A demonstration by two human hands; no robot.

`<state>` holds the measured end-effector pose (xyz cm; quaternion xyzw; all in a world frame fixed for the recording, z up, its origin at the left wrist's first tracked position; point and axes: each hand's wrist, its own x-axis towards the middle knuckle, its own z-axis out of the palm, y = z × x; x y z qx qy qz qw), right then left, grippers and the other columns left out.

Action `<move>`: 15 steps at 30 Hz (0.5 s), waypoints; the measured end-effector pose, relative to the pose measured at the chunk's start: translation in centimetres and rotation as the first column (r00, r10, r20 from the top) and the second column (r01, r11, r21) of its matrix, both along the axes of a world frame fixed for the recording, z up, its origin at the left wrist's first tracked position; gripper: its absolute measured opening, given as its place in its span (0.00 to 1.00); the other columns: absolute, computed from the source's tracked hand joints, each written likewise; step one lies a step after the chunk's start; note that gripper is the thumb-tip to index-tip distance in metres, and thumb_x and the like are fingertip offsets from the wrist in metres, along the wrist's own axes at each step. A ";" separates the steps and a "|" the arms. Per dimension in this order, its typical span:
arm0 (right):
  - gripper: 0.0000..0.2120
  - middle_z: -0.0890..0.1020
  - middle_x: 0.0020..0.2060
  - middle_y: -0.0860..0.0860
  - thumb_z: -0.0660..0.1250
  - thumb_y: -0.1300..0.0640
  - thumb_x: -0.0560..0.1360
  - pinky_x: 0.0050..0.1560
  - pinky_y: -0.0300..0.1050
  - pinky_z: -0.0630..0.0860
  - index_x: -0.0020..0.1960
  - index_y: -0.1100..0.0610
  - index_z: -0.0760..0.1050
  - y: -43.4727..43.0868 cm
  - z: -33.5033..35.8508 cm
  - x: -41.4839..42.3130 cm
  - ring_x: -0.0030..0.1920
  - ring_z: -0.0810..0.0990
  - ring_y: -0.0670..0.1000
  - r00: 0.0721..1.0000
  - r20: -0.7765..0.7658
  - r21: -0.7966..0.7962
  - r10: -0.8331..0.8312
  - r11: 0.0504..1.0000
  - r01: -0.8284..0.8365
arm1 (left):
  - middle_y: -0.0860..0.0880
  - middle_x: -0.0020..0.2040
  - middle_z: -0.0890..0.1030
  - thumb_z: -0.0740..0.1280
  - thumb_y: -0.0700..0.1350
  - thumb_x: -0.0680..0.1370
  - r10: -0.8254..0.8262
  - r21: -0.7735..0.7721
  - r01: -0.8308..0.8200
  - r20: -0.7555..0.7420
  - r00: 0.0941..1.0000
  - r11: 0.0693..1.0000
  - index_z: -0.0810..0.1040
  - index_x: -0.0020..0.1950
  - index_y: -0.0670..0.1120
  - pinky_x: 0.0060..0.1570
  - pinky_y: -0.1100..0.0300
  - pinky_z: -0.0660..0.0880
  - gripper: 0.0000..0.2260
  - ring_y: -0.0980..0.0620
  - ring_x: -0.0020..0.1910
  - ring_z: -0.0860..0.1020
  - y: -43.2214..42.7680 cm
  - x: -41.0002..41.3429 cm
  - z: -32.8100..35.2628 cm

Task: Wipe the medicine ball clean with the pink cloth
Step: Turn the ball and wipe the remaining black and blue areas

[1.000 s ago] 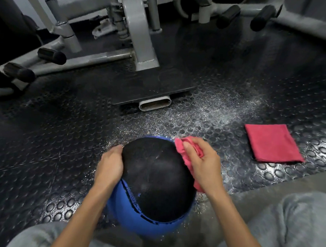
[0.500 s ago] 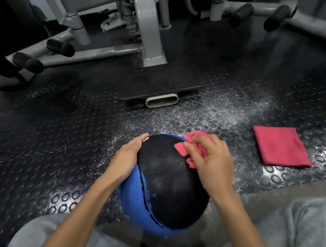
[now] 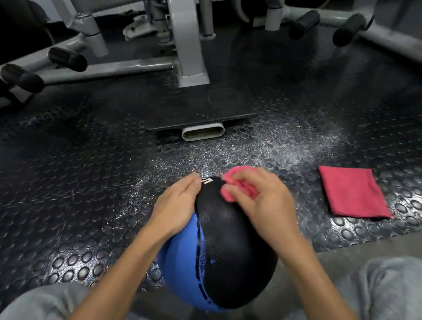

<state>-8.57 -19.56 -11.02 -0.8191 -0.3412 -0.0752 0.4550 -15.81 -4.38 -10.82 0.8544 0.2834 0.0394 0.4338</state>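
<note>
A black and blue medicine ball (image 3: 226, 254) sits on the studded rubber floor between my knees. My left hand (image 3: 175, 207) lies flat against its upper left side, fingers straight. My right hand (image 3: 264, 202) holds a bunched pink cloth (image 3: 238, 186) against the far top of the ball, with its fingers curled over the cloth. Most of the cloth is hidden under that hand. A small white mark shows on the ball between my two hands.
A second pink cloth (image 3: 351, 192), folded square, lies on the floor to the right. Grey gym machine frames (image 3: 188, 34) with black foot pads stand at the back. A dark base plate (image 3: 198, 112) lies ahead of the ball. Pale dust speckles the floor.
My right hand has carried the cloth from the ball's right side up over its far top. My left hand has slid up along the left side, its fingertips now at the far top.
</note>
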 end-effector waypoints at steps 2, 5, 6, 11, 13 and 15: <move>0.09 0.81 0.32 0.44 0.67 0.38 0.67 0.36 0.45 0.74 0.43 0.41 0.77 -1.4 -1.5 2.4 0.31 0.77 0.43 0.949 -0.309 0.098 -0.060 0.991 0.094 | 0.55 0.71 0.69 0.53 0.51 0.82 -0.014 0.062 0.016 -0.030 0.999 0.998 0.70 0.70 0.52 0.67 0.59 0.58 0.17 0.54 0.70 0.65 -0.9 0.3 0.5; 0.05 0.76 0.21 0.46 0.67 0.49 0.73 0.31 0.43 0.68 0.39 0.45 0.78 -2.9 -2.9 4.6 0.22 0.72 0.43 0.871 -0.469 0.009 -0.149 0.985 0.173 | 0.59 0.57 0.77 0.53 0.50 0.82 -0.030 0.110 0.038 -0.073 0.997 0.993 0.75 0.59 0.56 0.56 0.57 0.62 0.13 0.50 0.61 0.70 -2.2 1.1 1.3; 0.04 0.78 0.24 0.45 0.67 0.50 0.73 0.33 0.44 0.71 0.39 0.47 0.78 -3.2 -2.7 4.4 0.25 0.75 0.43 0.872 -0.460 -0.006 -0.169 0.982 0.187 | 0.62 0.47 0.75 0.52 0.49 0.82 -0.032 0.132 0.043 -0.089 0.996 0.990 0.73 0.50 0.56 0.50 0.58 0.61 0.10 0.51 0.54 0.70 -2.6 1.4 1.5; 0.10 0.80 0.39 0.43 0.63 0.41 0.70 0.39 0.46 0.74 0.46 0.45 0.77 -2.2 0.3 -0.3 0.40 0.76 0.49 0.996 0.035 -0.071 -0.082 0.994 0.084 | 0.52 0.67 0.74 0.53 0.48 0.82 -0.066 0.166 0.079 -0.079 0.995 0.983 0.75 0.63 0.55 0.63 0.56 0.63 0.15 0.49 0.67 0.69 -2.4 1.9 1.5; 0.10 0.78 0.39 0.43 0.63 0.40 0.71 0.38 0.44 0.72 0.46 0.44 0.77 -1.6 0.3 -0.6 0.40 0.74 0.49 0.993 0.094 -0.099 -0.071 0.992 0.081 | 0.53 0.68 0.73 0.54 0.49 0.81 -0.092 0.134 0.096 -0.037 0.995 0.986 0.74 0.66 0.55 0.66 0.57 0.61 0.16 0.51 0.69 0.68 -1.6 1.5 1.3; 0.06 0.80 0.36 0.44 0.66 0.43 0.71 0.39 0.45 0.74 0.44 0.44 0.78 -1.6 -0.6 1.3 0.37 0.77 0.47 0.985 -0.156 -0.017 -0.079 0.997 0.078 | 0.55 0.68 0.73 0.54 0.49 0.81 -0.119 0.083 0.119 -0.003 0.993 0.989 0.74 0.66 0.54 0.68 0.57 0.61 0.16 0.54 0.69 0.68 -1.0 0.8 1.1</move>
